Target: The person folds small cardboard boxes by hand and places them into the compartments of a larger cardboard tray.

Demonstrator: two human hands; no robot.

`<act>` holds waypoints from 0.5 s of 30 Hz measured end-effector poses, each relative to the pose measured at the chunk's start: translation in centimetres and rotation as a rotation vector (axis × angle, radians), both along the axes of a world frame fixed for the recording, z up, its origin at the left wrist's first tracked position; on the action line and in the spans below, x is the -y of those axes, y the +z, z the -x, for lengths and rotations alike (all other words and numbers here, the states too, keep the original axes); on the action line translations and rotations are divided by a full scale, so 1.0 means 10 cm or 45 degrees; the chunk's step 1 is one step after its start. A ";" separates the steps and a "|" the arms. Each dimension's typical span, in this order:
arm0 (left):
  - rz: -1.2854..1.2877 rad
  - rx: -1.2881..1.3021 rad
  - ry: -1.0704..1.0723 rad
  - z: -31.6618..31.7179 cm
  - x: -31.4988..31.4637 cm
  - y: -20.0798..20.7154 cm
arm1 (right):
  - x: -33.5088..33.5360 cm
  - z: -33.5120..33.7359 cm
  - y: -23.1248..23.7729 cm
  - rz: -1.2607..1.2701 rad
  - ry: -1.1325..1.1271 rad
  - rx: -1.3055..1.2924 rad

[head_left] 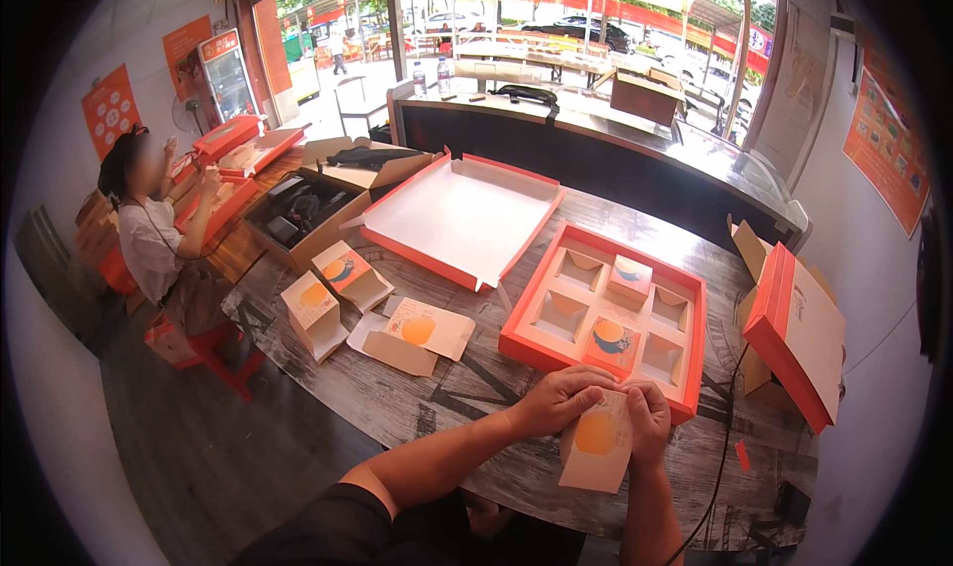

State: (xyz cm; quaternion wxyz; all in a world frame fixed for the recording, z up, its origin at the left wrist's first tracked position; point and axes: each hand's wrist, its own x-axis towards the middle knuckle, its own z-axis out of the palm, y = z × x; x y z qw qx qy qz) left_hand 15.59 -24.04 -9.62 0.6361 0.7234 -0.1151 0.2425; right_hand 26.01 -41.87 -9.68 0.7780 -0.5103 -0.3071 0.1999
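Both my hands hold a small beige cardboard box (600, 449) printed with an orange-yellow disc, at the table's near edge. My left hand (566, 400) closes on its upper left, and my right hand (649, 422) grips its upper right side. Just beyond my fingers lies a shallow red gift box (703, 318) with a beige insert of several square compartments. Two small printed boxes sit in it, one at the far right (631, 274) and one in the middle (610, 342). The other visible compartments hold nothing. The underside of the held box is hidden.
Left of the gift box lie a red-edged white lid (467, 209) and several small folded boxes (349, 276). Behind them stands a carton (323, 243) with black items. A red box (794, 328) leans at right beside a black cable (733, 437). Another person (149, 218) sits far left.
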 end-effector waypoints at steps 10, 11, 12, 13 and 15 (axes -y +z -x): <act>-0.186 0.181 -0.090 0.08 -0.05 0.14 | 0.05 -0.07 0.03 0.041 0.065 -0.377; -0.349 0.307 -0.096 0.09 -0.08 0.20 | 0.06 -0.09 0.03 0.035 0.061 -0.409; -0.370 0.339 -0.106 0.11 -0.07 0.25 | 0.06 -0.10 0.03 0.029 0.057 -0.441; -0.389 0.371 -0.112 0.13 -0.05 0.30 | 0.06 -0.10 0.05 0.032 0.070 -0.464; -0.447 0.397 -0.067 0.14 -0.02 0.32 | 0.06 -0.07 0.09 0.037 0.096 -0.511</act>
